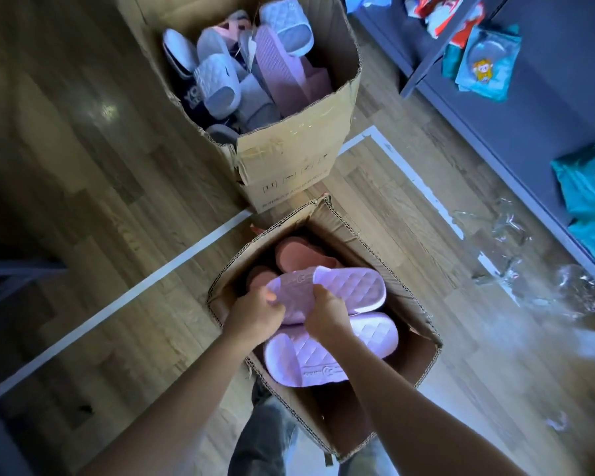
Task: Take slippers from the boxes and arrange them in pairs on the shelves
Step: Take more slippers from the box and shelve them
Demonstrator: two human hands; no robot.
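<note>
1 head-worn view looks steeply down, close over the near box (344,225) and wooden floor (100,166)

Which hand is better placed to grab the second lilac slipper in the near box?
Probably the right hand: it sits directly above that second lilac slipper, while the left hand could hold the upper slipper alone.

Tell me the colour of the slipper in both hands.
The slipper is pale lilac with quilted diamond pattern, head view.

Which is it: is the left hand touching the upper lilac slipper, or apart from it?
Touching. The head view shows the left hand with fingers curled round the edge of the upper lilac slipper, no gap.
</note>
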